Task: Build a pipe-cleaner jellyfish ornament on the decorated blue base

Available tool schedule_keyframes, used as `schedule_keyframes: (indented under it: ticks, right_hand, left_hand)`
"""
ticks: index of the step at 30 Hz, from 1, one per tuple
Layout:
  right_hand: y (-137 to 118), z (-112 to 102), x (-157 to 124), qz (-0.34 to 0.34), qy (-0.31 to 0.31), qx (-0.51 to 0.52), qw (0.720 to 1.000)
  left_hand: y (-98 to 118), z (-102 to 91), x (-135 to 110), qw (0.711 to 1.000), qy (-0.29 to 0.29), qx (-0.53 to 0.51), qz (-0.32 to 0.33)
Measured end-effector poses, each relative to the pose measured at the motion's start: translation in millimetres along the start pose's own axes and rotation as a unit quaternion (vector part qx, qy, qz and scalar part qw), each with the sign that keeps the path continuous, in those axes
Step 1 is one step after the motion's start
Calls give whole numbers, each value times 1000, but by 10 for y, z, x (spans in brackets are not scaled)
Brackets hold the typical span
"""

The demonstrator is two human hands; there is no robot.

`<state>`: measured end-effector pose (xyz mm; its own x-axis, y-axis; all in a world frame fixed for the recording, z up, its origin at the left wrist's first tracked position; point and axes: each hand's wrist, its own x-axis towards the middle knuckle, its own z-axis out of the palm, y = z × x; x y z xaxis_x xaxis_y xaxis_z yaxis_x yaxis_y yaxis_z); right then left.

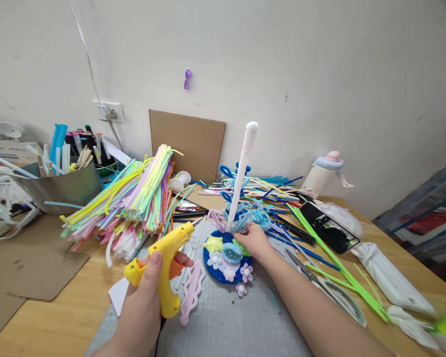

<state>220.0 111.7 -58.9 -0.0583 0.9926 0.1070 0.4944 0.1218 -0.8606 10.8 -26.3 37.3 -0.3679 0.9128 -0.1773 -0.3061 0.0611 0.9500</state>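
Note:
My left hand [144,302] is closed around a yellow hot glue gun [167,267], fingers at its orange trigger, nozzle pointing up and to the right. Beside it, a blue round base [211,270] made of pipe cleaners lies on a grey cutting mat [230,327]. The base carries a yellow star [213,244], a teal oval piece [232,253] and several small pale flowers [229,273]. A white wrapped post [241,173] rises from its back, slightly tilted. My right hand [255,242] grips this pipe-cleaner ornament at its right back; its fingertips are partly hidden. A pink wavy piece [193,292] lies between my hands.
Bundled pastel pipe cleaners [144,198] are heaped at the left, near a metal container [63,188] of sticks. Scissors [330,292], green pipe cleaners [334,258] and a phone [329,228] lie at the right. Cardboard [186,144] leans on the wall; a bottle [321,173] stands at back right.

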Motion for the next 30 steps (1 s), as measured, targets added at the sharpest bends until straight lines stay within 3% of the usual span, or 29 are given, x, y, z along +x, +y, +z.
schedule_keyframes:
  ticks: [6,10,12,14,16,18,19,22,24,27,30]
  right_hand:
    - [-61,-29,-12,24,-27,-12,999]
    - [-241,-319,-80,50,-55,-46,996]
    - [-436,-495,-212,36,-64,-141,987]
    - [-702,-570,-437,11,-73,-279,958]
    - [-979,-468,-726,-22,-116,-289,950]
    - [-1189,-195,-1011,-95,-218,-206,949]
    - [-1250,-22,-1130,-126,-241,-194,943]
    - [-1265,461,-1349,-180,-252,-286,906]
    - [-1193,637,-1405,-174,-241,-335,894]
    - [-1065,638,-1458,-149,-216,-363,894]
    - [-937,466,-1507,-116,-200,-283,931]
  left_hand:
    - [-32,-87,84,999,-29,22,22]
    - [-29,-110,148,999,0,3,41]
    - [-6,-112,161,998,6,-16,55]
    - [18,-122,163,997,-4,-33,72]
    - [32,-140,159,996,-17,-44,79]
    - [36,-159,154,996,-19,-52,72]
    - [34,-166,153,996,-19,-55,68]
    - [30,-175,160,996,-24,-55,65]
    - [31,-175,172,996,-28,-52,68]
    - [42,-175,186,995,-26,-56,72]
    - [57,-183,174,995,-34,-59,73]
